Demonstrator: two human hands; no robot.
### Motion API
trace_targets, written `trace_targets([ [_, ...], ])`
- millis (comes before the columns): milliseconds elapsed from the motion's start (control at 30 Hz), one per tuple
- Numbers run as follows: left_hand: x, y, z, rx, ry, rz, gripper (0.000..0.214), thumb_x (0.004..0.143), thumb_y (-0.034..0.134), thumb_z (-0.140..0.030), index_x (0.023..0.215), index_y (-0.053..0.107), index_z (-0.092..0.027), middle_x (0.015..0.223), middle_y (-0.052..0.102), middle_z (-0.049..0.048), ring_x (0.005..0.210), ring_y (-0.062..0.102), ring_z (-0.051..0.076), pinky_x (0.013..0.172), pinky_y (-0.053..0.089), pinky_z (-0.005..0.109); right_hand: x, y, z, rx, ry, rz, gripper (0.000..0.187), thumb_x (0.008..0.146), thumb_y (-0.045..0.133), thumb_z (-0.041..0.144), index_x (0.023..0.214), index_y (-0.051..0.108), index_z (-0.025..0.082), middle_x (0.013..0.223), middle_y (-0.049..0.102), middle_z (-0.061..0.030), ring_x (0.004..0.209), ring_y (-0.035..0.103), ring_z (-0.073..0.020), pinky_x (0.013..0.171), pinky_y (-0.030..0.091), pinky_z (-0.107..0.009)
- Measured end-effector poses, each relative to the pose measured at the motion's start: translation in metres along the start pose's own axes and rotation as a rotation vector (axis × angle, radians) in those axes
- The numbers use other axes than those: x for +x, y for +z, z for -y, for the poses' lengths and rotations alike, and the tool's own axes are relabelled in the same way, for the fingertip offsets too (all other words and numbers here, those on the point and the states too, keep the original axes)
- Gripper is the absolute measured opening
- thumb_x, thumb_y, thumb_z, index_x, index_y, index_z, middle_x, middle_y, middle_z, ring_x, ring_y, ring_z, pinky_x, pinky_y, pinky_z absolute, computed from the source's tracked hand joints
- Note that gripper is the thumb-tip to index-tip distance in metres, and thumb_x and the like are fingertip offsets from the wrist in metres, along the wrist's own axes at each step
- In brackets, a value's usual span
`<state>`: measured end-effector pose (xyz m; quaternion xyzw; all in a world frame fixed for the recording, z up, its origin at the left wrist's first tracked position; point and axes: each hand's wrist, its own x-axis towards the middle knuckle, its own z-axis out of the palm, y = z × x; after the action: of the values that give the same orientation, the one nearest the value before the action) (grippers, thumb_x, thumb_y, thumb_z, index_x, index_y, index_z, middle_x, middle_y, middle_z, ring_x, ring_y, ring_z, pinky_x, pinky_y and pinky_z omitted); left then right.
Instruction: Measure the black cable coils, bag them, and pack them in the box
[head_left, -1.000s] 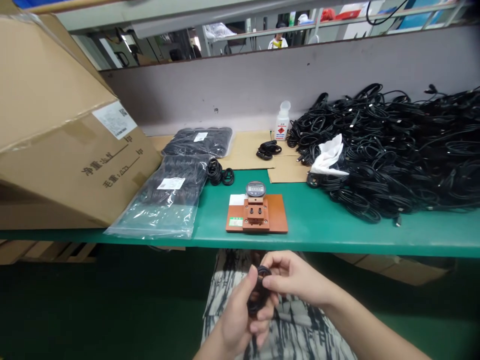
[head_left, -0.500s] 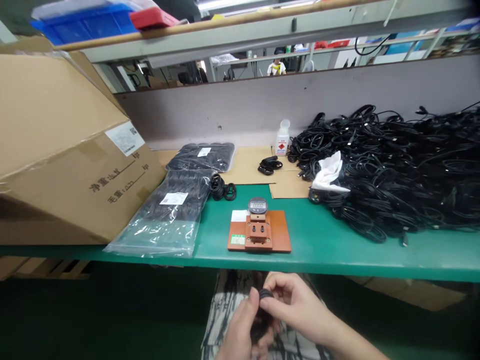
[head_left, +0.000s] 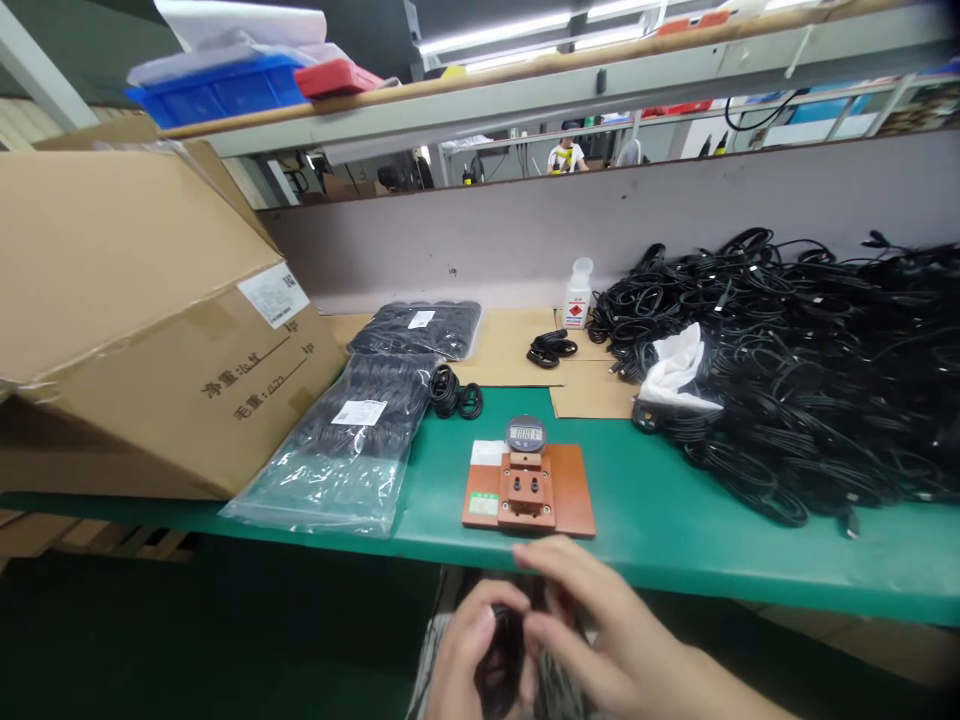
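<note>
Low in the view, below the table's front edge, my left hand curls around a small coiled black cable. My right hand lies over it from the right, fingers partly stretched toward the coil; it is blurred by motion. Just above the hands, on the green table, stands a brown test fixture with a round digital gauge.
A large heap of black cables with a white cloth fills the right. Bagged cables lie left of the fixture, beside a tilted cardboard box. A small white bottle and loose coils sit further back.
The view has tilted upward, so my hands now sit lower in frame. My right hand's fingers have spread over the coil instead of pinching its top.
</note>
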<state>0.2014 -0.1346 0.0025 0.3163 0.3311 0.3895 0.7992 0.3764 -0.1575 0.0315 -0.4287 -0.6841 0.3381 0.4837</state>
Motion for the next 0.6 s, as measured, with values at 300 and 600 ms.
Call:
trace_targets([
  [300,0.013,0.006,-0.047,-0.119,0.125,-0.066,0.043,0.093,0.047,-0.053,0.071,0.056,-0.016,0.058,0.054,-0.0007,0.037,0.047,0.006,0.036,0.03,0.015,0.104,-0.097,-0.052,-0.223,0.098,-0.403,0.034,0.092,0.053,0.045,0.083,0.067,0.015,0.066,0.065,-0.0039,0.056,0.058,-0.0155,0.053,0.046,-0.026],
  [600,0.036,0.037,-0.084,0.069,0.25,-0.139,0.038,0.091,0.055,-0.045,0.121,0.056,-0.023,0.086,0.058,0.0049,0.058,0.047,0.009,0.041,0.034,0.016,0.108,-0.11,-0.11,-0.224,0.064,-0.446,0.033,0.089,0.055,0.046,0.081,0.069,0.016,0.072,0.069,-0.0063,0.064,0.064,-0.0202,0.062,0.048,-0.029],
])
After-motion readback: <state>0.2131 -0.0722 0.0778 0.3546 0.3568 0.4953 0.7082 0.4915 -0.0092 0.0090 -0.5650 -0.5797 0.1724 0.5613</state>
